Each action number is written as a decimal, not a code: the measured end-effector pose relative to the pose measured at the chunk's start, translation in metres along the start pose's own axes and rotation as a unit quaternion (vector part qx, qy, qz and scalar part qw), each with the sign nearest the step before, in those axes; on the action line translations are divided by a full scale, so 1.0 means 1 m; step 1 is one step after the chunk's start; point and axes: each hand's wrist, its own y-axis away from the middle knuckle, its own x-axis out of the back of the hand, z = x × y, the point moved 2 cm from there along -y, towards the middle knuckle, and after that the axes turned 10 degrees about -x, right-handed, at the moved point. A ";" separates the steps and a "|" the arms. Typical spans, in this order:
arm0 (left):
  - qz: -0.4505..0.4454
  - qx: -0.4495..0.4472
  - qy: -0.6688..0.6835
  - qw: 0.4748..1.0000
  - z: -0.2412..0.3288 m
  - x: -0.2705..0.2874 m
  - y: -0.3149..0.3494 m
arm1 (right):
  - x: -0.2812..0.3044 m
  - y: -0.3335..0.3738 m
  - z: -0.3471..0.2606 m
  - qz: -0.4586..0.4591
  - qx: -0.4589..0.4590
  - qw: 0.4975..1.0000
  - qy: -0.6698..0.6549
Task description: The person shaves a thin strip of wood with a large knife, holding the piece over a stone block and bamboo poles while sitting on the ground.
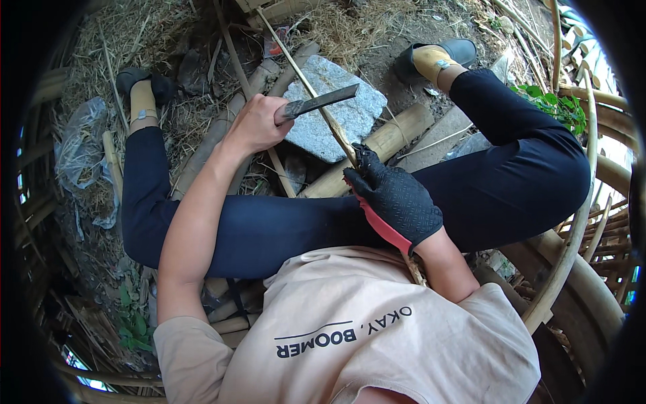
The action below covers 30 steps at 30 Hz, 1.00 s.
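Observation:
My left hand (256, 124), bare, is closed round the handle of a knife (323, 102). Its straight, dark blade points right and crosses over a long thin stick (340, 137); whether the edge touches the wood I cannot tell. My right hand (397, 198) wears a black textured glove with a red palm side and grips that stick. From the glove the stick slants away to the upper left, and its rough brown near end comes out below the wrist against my shirt. Under the knife and stick lies a flat grey stone (367, 111).
Thick bamboo pieces (404, 131) lie beside the stone, between my spread legs. Dry straw (353, 30) covers the ground beyond. At left is a crumpled clear plastic bag (84, 145). A curved bamboo pole (575, 236) and woven bamboo walling stand close on my right.

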 end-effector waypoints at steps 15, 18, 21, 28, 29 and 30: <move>0.055 0.001 -0.097 0.994 -0.025 0.002 -0.006 | -0.001 -0.005 0.002 -0.002 -0.018 1.000 0.008; 0.103 0.133 -0.104 0.980 -0.074 0.026 0.010 | 0.002 0.000 -0.005 -0.014 -0.019 0.999 0.027; 0.058 0.125 -0.113 0.984 -0.068 0.032 0.012 | -0.003 0.001 0.001 -0.014 -0.035 0.998 0.048; 0.088 -0.048 -0.060 0.993 -0.006 -0.002 -0.002 | -0.003 0.001 0.001 0.045 0.023 0.999 0.012; 0.087 -0.049 -0.061 0.993 -0.005 -0.001 -0.003 | -0.002 0.001 -0.001 0.034 0.019 0.999 0.019; 0.070 -0.017 -0.074 0.995 -0.005 -0.001 -0.003 | -0.002 0.001 0.000 0.035 0.018 0.999 0.017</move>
